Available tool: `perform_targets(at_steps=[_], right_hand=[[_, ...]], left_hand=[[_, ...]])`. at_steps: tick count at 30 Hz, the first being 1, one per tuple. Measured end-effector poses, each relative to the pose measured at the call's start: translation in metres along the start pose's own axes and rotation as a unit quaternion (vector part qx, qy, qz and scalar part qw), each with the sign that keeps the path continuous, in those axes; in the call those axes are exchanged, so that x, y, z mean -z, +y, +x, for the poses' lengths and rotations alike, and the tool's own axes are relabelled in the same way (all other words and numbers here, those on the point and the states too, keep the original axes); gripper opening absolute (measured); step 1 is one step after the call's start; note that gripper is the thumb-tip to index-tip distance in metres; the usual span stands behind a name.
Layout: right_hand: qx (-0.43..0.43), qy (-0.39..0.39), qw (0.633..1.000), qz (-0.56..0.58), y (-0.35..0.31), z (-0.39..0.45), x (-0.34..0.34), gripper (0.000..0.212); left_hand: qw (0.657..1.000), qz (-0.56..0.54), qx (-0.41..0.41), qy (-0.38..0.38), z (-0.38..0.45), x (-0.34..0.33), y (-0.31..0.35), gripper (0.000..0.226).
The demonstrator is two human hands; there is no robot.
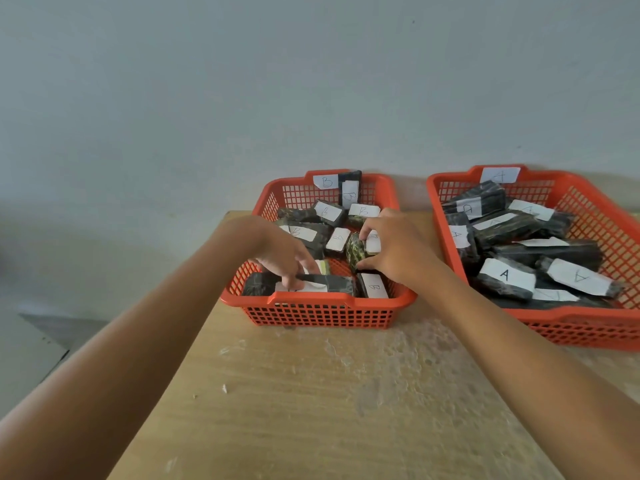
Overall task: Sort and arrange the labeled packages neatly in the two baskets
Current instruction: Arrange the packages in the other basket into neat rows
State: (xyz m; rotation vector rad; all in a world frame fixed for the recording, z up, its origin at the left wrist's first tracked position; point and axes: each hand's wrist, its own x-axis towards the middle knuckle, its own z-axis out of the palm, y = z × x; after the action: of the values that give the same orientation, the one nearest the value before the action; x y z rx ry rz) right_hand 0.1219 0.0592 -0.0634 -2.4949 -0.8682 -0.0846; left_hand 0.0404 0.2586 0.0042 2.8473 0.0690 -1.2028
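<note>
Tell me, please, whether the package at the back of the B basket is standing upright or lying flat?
Upright. The package stands on end against the B basket back wall, its label running vertically.

Dark labeled packages (507,275) jumbled in orange baskets (317,301).

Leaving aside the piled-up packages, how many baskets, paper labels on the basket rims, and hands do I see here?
Orange baskets: 2
Paper rim labels: 2, B and A
Hands: 2, left and right, the right gripping a package
Total: 6
</note>
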Motion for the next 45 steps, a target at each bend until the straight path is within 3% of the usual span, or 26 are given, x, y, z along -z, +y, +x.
perform_targets(at_steps=[2,5,8,10,14,21,25,28,32,35,37,39,41,45], right_hand=[[-0.005,0.012,1.000,0.016,0.001,0.002,-0.002,0.038],[-0.001,0.024,0.999,0.040,0.005,0.004,-0.004,0.029],[0.013,0.036,0.997,0.064,0.007,0.006,-0.005,0.014],[0.013,0.037,0.996,0.081,0.009,0.008,-0.005,0.022],[-0.008,0.036,0.990,0.133,0.010,0.007,-0.004,0.037],[-0.034,0.029,0.982,0.182,0.010,0.006,-0.004,0.045],[-0.037,0.029,0.983,0.177,0.009,0.007,-0.004,0.053],[-0.042,0.046,0.976,0.209,0.009,0.004,-0.003,0.051],[-0.080,0.024,0.952,0.293,0.010,0.009,0.010,0.053],[-0.068,-0.047,0.974,0.210,0.008,0.022,0.028,0.044],[-0.039,-0.132,0.987,0.079,0.004,0.028,0.035,0.066],[-0.027,-0.194,0.980,-0.046,-0.001,0.029,0.033,0.090],[-0.024,-0.180,0.978,-0.107,-0.005,0.029,0.025,0.088],[-0.015,-0.141,0.983,-0.117,-0.010,0.031,0.016,0.081]], left_hand=[[0.998,-0.044,-0.050,0.016,-0.006,0.004,0.005,0.055],[0.982,-0.088,-0.136,0.101,-0.004,0.006,0.027,0.040],[0.988,-0.002,-0.096,0.118,0.016,-0.003,0.055,0.061],[0.992,0.017,-0.044,0.116,0.030,-0.008,0.068,0.077],[0.984,-0.036,-0.014,0.176,0.046,-0.010,0.073,0.066],[0.985,-0.093,-0.059,0.133,0.042,-0.010,0.068,0.043],[0.984,-0.061,-0.080,0.151,0.026,-0.002,0.060,0.050],[0.953,-0.142,-0.100,0.250,0.005,0.010,0.028,0.036],[0.843,-0.278,-0.070,0.455,-0.001,-0.004,-0.015,0.008],[0.797,-0.296,-0.026,0.525,0.008,-0.025,-0.023,0.010],[0.784,-0.299,-0.022,0.543,0.017,-0.038,-0.024,0.011],[0.797,-0.243,-0.006,0.553,0.023,-0.047,-0.021,0.010],[0.808,-0.207,-0.002,0.552,0.028,-0.048,-0.022,0.011],[0.842,-0.193,-0.003,0.504,0.035,-0.045,-0.031,0.012]])
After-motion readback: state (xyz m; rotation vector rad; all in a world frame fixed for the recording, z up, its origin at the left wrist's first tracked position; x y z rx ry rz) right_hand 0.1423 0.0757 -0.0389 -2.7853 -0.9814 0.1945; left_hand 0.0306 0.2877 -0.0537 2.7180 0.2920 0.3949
